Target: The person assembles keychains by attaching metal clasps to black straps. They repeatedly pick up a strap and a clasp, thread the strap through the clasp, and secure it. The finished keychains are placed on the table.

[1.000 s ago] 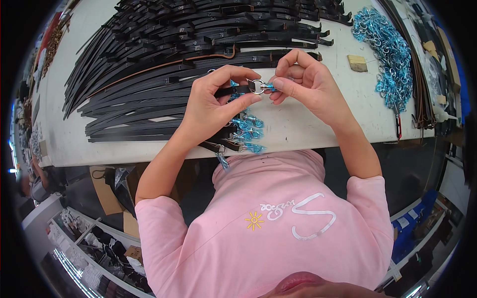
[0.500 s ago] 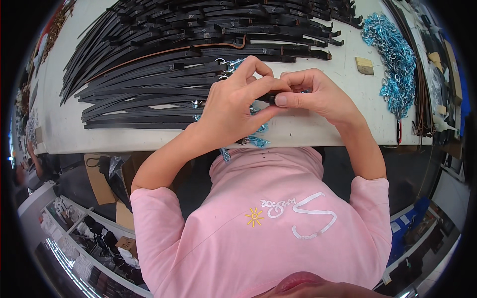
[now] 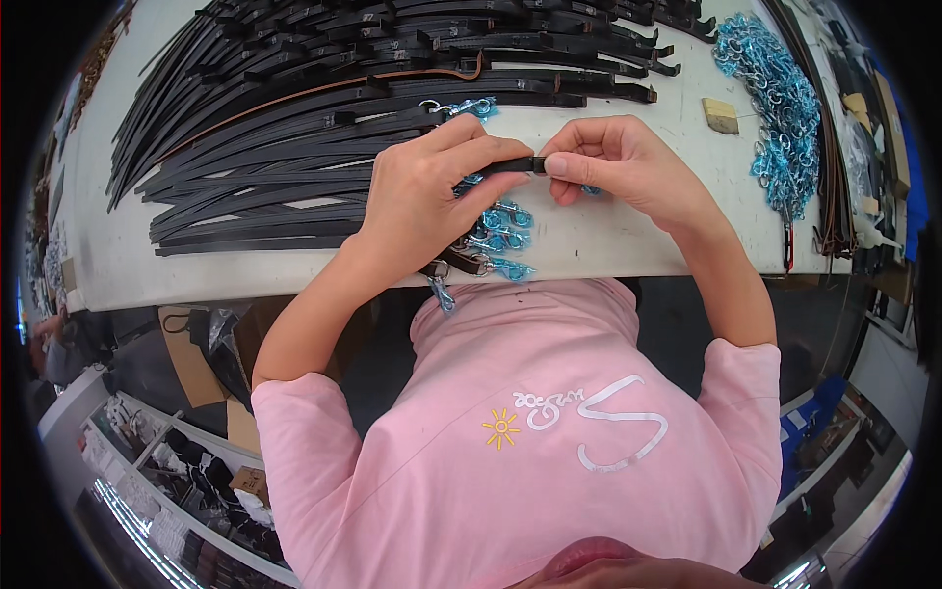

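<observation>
My left hand (image 3: 432, 191) and my right hand (image 3: 613, 162) meet over the front of a white table (image 3: 628, 236). Both pinch the end of a black strap (image 3: 515, 165) between thumb and fingers. Blue-wrapped metal snap clips (image 3: 500, 231) lie bunched under my left hand, and one clip (image 3: 440, 292) hangs over the table edge. Part of the strap is hidden by my fingers.
Many black straps (image 3: 294, 147) lie in rows across the table's left and back. A heap of blue-wrapped clips (image 3: 775, 93) sits at the right, beside a small tan block (image 3: 721, 115). More dark straps (image 3: 834, 177) run along the right edge. Boxes and shelves show below the table.
A second ago my hands held a blue clip with a metal ring between them. Now they have closed together on the black strap's end, slightly lower and nearer the table.
</observation>
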Demonstrator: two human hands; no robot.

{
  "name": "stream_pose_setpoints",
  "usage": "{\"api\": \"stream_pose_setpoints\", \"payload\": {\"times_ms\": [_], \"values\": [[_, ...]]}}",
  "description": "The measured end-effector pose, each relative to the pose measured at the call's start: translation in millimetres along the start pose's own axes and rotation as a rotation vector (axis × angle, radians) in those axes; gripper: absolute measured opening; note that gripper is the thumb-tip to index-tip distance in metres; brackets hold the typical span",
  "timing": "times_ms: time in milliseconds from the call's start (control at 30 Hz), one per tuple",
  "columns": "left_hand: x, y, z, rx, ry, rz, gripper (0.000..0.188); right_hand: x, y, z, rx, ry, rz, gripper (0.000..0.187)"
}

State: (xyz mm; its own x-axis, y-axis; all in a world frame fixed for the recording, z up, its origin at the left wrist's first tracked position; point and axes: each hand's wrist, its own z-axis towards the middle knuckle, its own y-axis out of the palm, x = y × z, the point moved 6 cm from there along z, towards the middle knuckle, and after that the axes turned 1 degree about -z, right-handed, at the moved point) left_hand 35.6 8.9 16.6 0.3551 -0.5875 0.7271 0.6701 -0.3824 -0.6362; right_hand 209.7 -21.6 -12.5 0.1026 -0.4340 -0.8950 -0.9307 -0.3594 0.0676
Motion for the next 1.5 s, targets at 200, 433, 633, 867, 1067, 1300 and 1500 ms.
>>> {"api": "stream_pose_setpoints", "payload": {"times_ms": [200, 433, 633, 867, 1067, 1300, 1500], "values": [[-3.1, 0.6, 0.6, 0.049, 0.016, -0.005, 0.023, -3.1, 0.3, 2.4, 0.032, -0.016, -0.051, 0.025], [-1.7, -0.4, 1.5, 0.031, -0.042, 0.024, 0.021, 0.0, -1.8, 5.3, 0.030, -0.045, -0.075, 0.024], [-3.9, 0.8, 1.3, 0.025, -0.059, 0.008, 0.021, 0.1, -1.1, 4.9, 0.035, -0.055, -0.058, 0.023], [-3.2, 1.4, 1.4, 0.019, -0.077, 0.009, 0.021, 1.4, -0.5, 4.9, 0.032, -0.057, -0.065, 0.024], [-4.1, 2.1, 1.2, 0.015, -0.058, 0.027, 0.022, 1.9, -0.7, 5.1, 0.032, -0.061, -0.070, 0.025], [-4.1, 2.0, 1.6, 0.020, -0.071, 0.012, 0.022, 0.4, -0.9, 5.3, 0.033, -0.064, -0.076, 0.025], [-3.1, 4.8, 0.7, 0.005, -0.104, -0.080, 0.022, 2.1, 0.4, 6.2, 0.033, -0.061, -0.098, 0.024]]}}
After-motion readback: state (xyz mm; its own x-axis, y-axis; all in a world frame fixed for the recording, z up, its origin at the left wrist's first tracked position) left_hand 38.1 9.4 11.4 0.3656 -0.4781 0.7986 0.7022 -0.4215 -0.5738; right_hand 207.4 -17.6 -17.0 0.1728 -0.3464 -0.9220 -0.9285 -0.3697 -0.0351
